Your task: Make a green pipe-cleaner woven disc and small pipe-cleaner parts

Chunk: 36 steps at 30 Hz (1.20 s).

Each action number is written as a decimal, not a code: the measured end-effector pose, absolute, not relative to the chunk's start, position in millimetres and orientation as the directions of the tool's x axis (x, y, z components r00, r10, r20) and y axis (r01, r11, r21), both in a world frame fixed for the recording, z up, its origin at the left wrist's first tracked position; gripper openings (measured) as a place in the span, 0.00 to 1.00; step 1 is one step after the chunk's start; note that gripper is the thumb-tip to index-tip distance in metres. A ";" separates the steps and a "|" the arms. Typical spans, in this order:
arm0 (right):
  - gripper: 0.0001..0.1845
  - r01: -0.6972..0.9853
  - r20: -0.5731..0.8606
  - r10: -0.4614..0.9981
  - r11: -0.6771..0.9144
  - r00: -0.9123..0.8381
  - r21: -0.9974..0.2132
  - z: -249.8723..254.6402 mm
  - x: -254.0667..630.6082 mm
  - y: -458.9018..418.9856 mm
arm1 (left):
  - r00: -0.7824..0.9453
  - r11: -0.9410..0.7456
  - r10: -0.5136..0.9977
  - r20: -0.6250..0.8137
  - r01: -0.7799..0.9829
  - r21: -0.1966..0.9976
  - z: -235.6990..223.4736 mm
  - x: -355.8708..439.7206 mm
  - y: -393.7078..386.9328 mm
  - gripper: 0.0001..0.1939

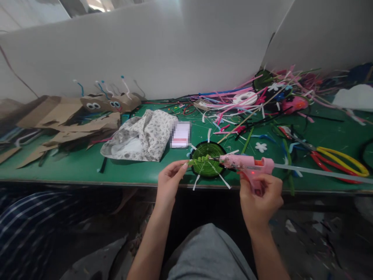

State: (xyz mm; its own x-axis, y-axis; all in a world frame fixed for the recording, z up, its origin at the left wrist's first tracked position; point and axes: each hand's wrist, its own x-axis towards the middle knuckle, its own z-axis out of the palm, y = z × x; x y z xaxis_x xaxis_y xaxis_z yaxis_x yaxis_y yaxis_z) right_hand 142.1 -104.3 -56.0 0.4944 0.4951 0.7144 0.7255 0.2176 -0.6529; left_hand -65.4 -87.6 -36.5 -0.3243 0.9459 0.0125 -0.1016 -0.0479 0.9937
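Note:
Pinched in my left hand is one end of a wavy green pipe cleaner. My right hand is wrapped round the handle of a pink hot glue gun, whose red light shows. Its nozzle points left and meets or nearly meets the wavy piece. A long translucent glue stick sticks out of its back end. Beneath the wavy piece lies a round green coil with a black rim, and white strips reach out past its edge.
Red and yellow handled scissors lie to the right, near a white flower shape. A phone and a patterned cloth lie left of the coil. Cut cardboard is far left; tangled pipe cleaners fill the back.

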 end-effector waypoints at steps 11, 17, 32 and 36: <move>0.10 0.788 0.776 0.431 0.202 0.462 -0.581 -55.2 147.4 -104.3 | -0.298 0.004 0.954 -0.041 -0.124 0.992 -35.0 -61.1 -87.7 0.14; 0.13 0.740 0.732 0.441 0.198 0.519 -0.643 -56.6 149.0 -108.7 | -0.274 0.042 0.959 -0.072 -0.116 0.992 -32.2 -65.6 -88.2 0.15; 0.14 0.710 0.676 0.494 0.156 0.546 -0.687 -56.1 144.8 -107.0 | -0.297 0.008 0.953 -0.058 -0.164 0.986 -30.9 -64.1 -88.1 0.15; 0.15 0.713 0.686 0.498 0.174 0.531 -0.679 -60.9 145.5 -104.8 | -0.301 -0.001 0.953 -0.045 -0.151 0.988 -31.1 -65.4 -86.3 0.15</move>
State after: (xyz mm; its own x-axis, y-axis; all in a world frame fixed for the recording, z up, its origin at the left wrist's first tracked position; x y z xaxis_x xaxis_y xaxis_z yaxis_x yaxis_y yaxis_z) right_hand 145.5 -104.8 -60.9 0.5309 0.4980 0.6857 0.7135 0.1740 -0.6787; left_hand -65.4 -86.3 -31.1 -0.3007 0.9526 -0.0453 -0.1514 -0.0008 0.9885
